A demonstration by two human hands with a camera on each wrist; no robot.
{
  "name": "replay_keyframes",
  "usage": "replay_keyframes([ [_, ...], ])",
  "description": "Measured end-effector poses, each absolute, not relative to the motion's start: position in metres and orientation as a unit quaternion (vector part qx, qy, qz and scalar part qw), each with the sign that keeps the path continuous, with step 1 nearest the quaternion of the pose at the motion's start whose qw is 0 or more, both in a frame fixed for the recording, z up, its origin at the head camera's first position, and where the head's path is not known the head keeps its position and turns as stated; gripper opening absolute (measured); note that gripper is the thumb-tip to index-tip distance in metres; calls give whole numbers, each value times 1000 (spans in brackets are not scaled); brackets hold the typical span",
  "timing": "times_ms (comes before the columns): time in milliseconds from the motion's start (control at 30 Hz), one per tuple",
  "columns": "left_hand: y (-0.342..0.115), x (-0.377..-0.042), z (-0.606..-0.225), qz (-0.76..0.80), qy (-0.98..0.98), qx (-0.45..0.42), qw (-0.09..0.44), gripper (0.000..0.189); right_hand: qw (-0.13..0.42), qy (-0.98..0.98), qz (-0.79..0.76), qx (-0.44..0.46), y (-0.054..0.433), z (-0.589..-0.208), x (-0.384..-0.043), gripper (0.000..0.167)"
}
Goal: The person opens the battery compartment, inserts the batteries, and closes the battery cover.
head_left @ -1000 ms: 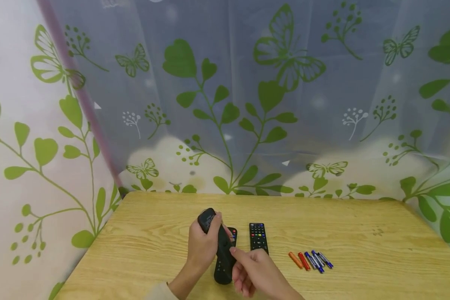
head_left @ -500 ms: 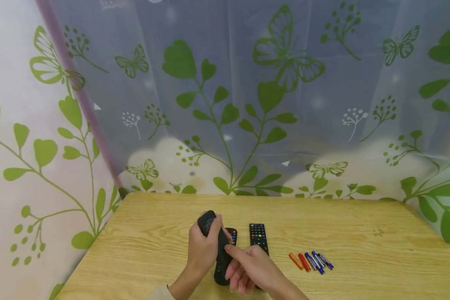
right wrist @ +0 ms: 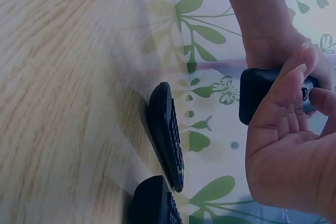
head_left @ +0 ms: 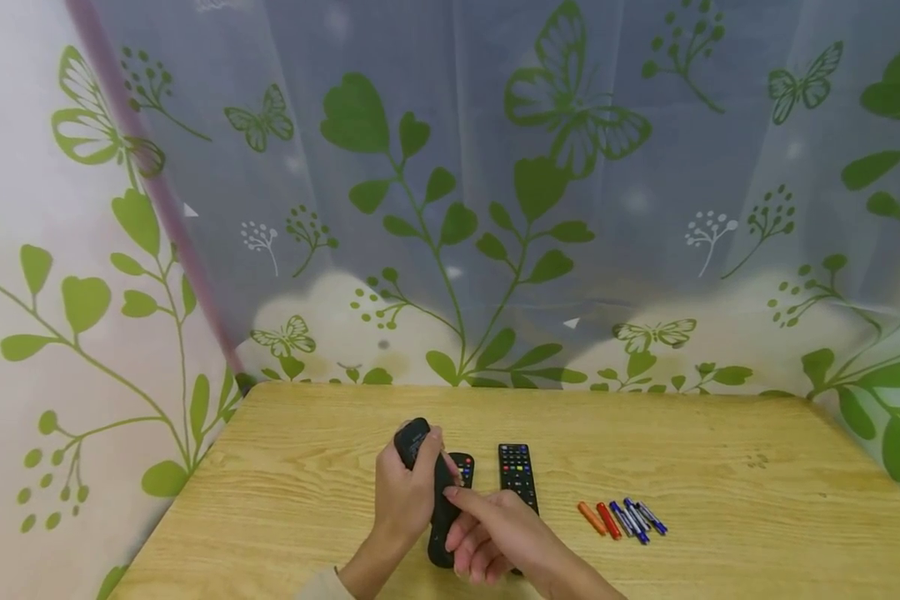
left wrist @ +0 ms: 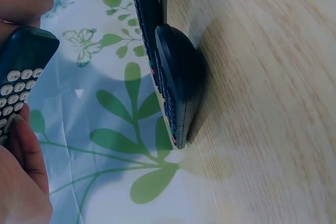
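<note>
In the head view my left hand (head_left: 405, 496) grips a black remote control (head_left: 412, 437) above the table, its back turned up and its far end tilted left. My right hand (head_left: 498, 537) sets its thumb on the back of this remote, near its lower part, with the other fingers curled beside it. The left wrist view shows the white buttons of the held remote (left wrist: 18, 90) between both hands. The right wrist view shows its dark end (right wrist: 254, 95) behind my right fingers. A second black remote (head_left: 465, 462) lies beneath, partly covered by the held one.
A third black remote (head_left: 516, 471) lies to the right, partly hidden by my right hand. Farther right lie an orange cylinder (head_left: 591, 518), a red one (head_left: 609, 521) and several blue-and-silver ones (head_left: 633, 521), which look like batteries. A leaf-patterned curtain (head_left: 450, 250) borders the wooden table (head_left: 720, 467).
My right thumb has shifted slightly left and up along the back of the remote, and the curled fingers have moved left with it. My left hand keeps its grip nearly unmoved.
</note>
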State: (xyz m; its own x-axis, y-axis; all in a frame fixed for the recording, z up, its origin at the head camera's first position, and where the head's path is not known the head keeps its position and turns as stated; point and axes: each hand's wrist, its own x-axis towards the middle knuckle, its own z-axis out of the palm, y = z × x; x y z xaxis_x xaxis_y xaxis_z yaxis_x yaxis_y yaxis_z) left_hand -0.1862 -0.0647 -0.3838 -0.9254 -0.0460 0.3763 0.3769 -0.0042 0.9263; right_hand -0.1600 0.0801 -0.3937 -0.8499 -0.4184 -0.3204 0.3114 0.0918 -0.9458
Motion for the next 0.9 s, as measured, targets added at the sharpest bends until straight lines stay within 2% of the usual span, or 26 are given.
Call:
replay_keyframes([
  [133,-64,-184,-381,-691,-693,-131,161,20,286,668,-685,-44,82,-396,-160,51],
  [433,-62,-193,-402,-656,-720,-130,183,13,313,650,-691,-42,84,-398,-161,45],
  [733,-59,-194,-408,-561,-761,-187,266,15,323,658,-679,-30,83,-398,-163,44],
  [900,-61,-196,-409,-564,-760,-171,275,15,316,673,-668,-36,81,-393,-167,45],
])
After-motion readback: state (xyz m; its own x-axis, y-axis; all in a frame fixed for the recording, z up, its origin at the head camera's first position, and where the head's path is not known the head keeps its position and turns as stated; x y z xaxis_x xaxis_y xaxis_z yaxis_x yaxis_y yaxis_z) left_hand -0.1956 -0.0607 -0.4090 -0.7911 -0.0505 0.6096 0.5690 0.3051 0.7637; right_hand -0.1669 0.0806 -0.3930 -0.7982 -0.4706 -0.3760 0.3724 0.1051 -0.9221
